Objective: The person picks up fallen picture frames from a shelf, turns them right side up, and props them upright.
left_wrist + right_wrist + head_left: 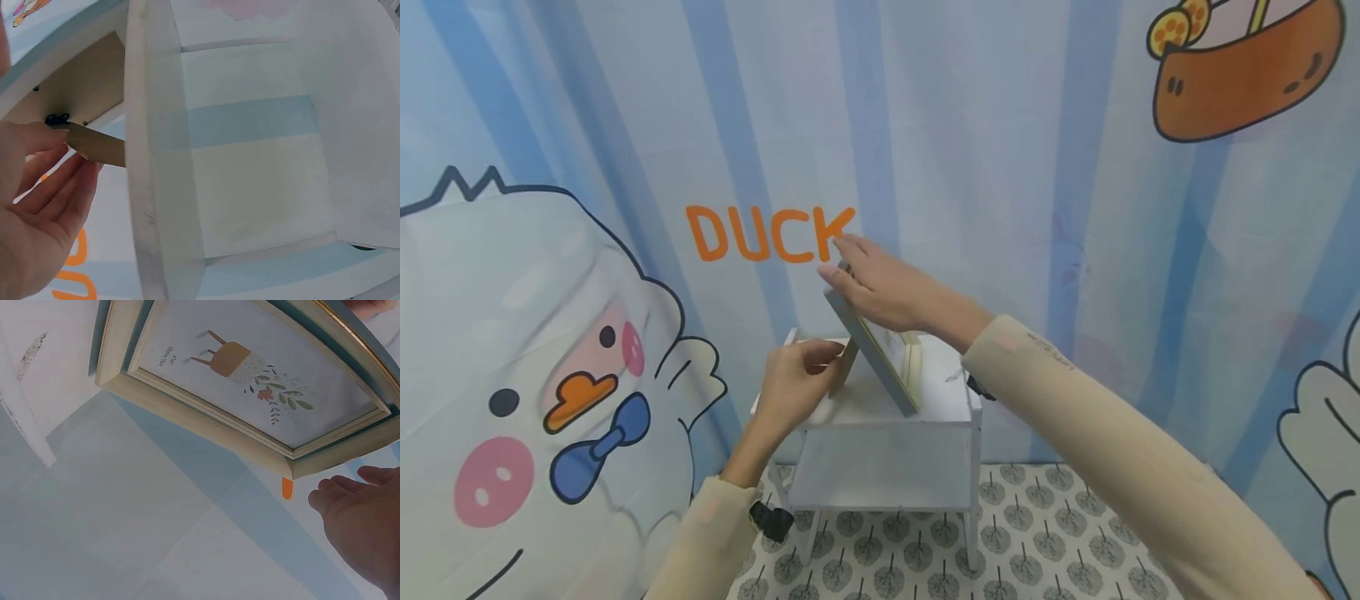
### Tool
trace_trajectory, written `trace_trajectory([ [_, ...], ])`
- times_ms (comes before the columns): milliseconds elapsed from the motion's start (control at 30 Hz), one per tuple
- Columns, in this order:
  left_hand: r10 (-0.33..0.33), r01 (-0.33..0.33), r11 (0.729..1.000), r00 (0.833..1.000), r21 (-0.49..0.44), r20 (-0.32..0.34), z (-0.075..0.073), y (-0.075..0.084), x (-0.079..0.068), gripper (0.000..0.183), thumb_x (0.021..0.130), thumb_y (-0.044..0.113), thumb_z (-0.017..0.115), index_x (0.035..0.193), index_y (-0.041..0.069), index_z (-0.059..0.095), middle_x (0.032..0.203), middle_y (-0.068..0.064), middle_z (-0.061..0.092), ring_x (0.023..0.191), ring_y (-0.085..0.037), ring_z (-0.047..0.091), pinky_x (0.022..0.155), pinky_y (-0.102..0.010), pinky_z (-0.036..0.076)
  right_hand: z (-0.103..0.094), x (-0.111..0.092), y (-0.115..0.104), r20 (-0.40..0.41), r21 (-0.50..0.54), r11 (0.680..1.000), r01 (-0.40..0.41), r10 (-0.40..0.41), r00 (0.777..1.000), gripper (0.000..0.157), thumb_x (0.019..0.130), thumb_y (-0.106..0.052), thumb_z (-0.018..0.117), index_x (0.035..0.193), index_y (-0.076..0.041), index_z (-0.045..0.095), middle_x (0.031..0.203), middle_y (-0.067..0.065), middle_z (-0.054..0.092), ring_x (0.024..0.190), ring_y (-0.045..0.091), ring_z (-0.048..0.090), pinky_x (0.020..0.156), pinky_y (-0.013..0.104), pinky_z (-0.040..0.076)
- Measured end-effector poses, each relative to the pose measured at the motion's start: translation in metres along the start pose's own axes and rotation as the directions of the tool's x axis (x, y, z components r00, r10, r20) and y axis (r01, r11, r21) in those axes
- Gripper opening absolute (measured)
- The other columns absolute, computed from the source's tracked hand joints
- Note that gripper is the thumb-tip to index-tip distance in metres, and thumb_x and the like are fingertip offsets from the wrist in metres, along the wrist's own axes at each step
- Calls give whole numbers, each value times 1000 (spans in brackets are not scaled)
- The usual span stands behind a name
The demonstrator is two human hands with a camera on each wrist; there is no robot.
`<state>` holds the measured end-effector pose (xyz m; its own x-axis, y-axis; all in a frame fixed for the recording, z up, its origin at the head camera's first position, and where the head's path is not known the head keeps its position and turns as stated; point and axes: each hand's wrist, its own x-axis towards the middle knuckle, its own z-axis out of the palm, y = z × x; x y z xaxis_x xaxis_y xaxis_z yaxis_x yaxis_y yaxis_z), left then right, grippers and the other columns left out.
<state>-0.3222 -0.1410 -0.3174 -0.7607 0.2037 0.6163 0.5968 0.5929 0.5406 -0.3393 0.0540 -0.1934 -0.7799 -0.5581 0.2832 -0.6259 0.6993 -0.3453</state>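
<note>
A picture frame [874,354] with a grey-blue edge leans back on a small white table [947,408]. Its front, in the right wrist view, has a cream moulding [200,428] around a print [256,369] of a chair with flowers. Behind it, my left hand [793,379] pinches the brown easel leg [97,144] between thumb and fingers; the leg stands out from the brown backing [94,78]. My right hand [887,287] is at the frame's top with fingers fairly straight. Whether its palm touches the edge cannot be told.
A striped curtain [1000,167] with cartoon ducks and orange lettering [771,235] hangs close behind the table. The table has a lower shelf [880,471] and stands on a tree-patterned floor covering [1037,533]. A dark band [771,521] is on the left wrist.
</note>
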Motion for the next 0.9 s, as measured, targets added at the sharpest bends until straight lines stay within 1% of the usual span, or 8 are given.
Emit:
trace_trajectory([
  [133, 30, -32, 999, 998, -27, -49, -4, 7, -4, 21, 97, 9, 73, 114, -1, 79, 115, -18, 79, 105, -34, 79, 90, -44, 66, 0, -4, 11, -59, 72, 997, -18, 22, 998, 78, 111, -61, 24, 169, -10, 16, 177, 11, 19, 163, 30, 25, 134, 50, 24],
  [300, 117, -121, 992, 987, -28, -108, -4, 17, -11, 20, 97, 6, 72, 114, -3, 77, 116, -18, 79, 108, -34, 77, 90, -39, 66, 6, -6, 33, -154, 188, 982, -27, 57, 986, 70, 113, -53, 28, 165, -5, 31, 169, 15, 38, 158, 33, 36, 130, 52, 32],
  [367, 118, -123, 992, 986, -32, -113, -3, 20, -15, 19, 99, 7, 71, 114, -1, 78, 116, -17, 79, 108, -32, 77, 89, -37, 66, 10, -7, 42, -182, 252, 966, -55, 103, 978, 66, 114, -50, 31, 161, -5, 38, 163, 17, 47, 152, 34, 45, 126, 53, 39],
  [433, 81, -87, 995, 992, -53, -102, -2, 25, -21, 21, 102, 12, 69, 117, 2, 78, 118, -15, 79, 108, -31, 77, 89, -39, 66, 16, -7, 51, -186, 310, 945, -103, 166, 968, 64, 114, -50, 32, 158, -5, 43, 156, 18, 54, 146, 35, 52, 122, 53, 44],
  [533, 2, -13, 994, 995, -111, -95, 2, 32, -27, 27, 105, 22, 67, 123, 6, 77, 119, -13, 80, 105, -28, 79, 89, -41, 66, 23, -6, 61, -145, 381, 902, -204, 276, 950, 67, 113, -56, 30, 155, -7, 47, 153, 18, 56, 143, 36, 54, 120, 55, 45],
  [667, -77, 55, 982, 990, -180, -119, 12, 39, -28, 35, 102, 36, 70, 123, 10, 78, 115, -9, 81, 101, -24, 80, 90, -42, 66, 28, -2, 71, -46, 446, 848, -286, 340, 939, 74, 112, -60, 26, 159, -5, 42, 160, 18, 49, 150, 37, 46, 126, 58, 38],
  [767, -97, 69, 978, 987, -199, -131, 21, 43, -27, 37, 98, 43, 75, 118, 13, 81, 110, -7, 82, 99, -21, 81, 90, -40, 66, 31, -1, 73, 10, 497, 816, -295, 335, 942, 76, 112, -60, 24, 163, -5, 35, 166, 18, 42, 155, 37, 40, 129, 58, 32],
  [900, -77, 41, 976, 984, -213, -159, 32, 48, -24, 34, 95, 42, 78, 112, 13, 83, 103, -6, 83, 95, -18, 81, 87, -36, 67, 34, 0, 73, 50, 544, 792, -277, 299, 953, 72, 112, -59, 22, 165, -11, 33, 169, 14, 37, 157, 35, 38, 130, 56, 32],
])
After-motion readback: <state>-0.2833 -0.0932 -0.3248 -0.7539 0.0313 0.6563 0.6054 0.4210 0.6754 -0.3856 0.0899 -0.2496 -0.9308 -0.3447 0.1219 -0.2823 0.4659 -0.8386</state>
